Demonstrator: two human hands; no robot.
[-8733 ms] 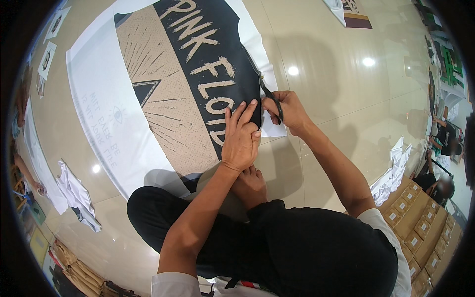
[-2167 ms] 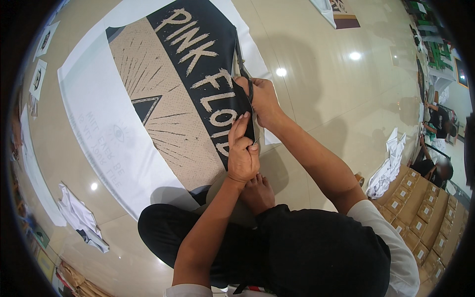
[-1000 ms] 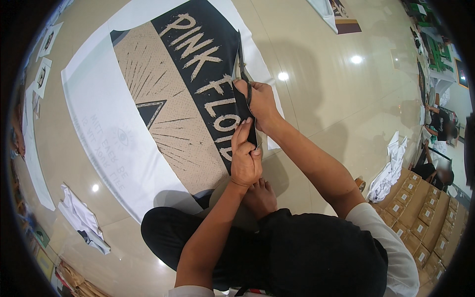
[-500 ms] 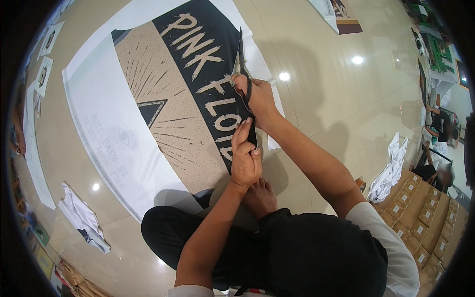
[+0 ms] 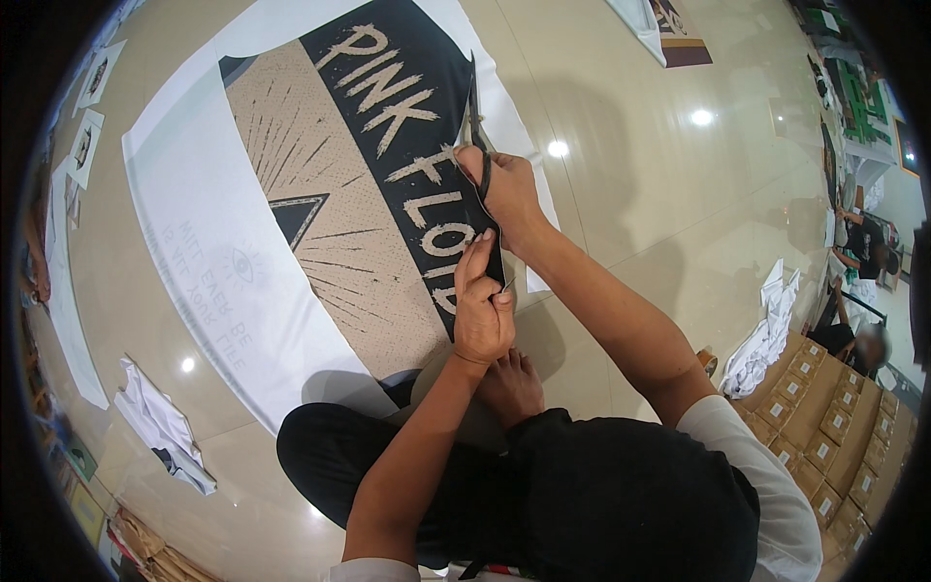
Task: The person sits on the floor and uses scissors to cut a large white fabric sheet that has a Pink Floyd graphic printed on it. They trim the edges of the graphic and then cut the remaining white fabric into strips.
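A large printed fabric sheet [image 5: 364,262] lies across the floor, with a black band of pale lettering, a tan ray pattern and white margins. Black-handled scissors [image 5: 486,177] are in my right hand [image 5: 509,194], fingers closed through the loops. Their blades point away from me, along the border between the black band and the white strip on the right. My left hand [image 5: 482,315] grips the sheet's near right edge, its fingers resting on the black band close to the lettering. A small thin glint shows beside the left thumb; what it is I cannot make out.
My bare foot [image 5: 511,386] and black-clad knee [image 5: 325,466] are at the sheet's near edge. Crumpled white cloth [image 5: 766,335] lies right, near stacked brown boxes [image 5: 819,427]. Another white piece [image 5: 160,427] lies left. Other people [image 5: 863,242] sit at the far right.
Almost nothing differs. The scissors and my right hand have shifted very slightly, and my left hand stays in place on the sheet.
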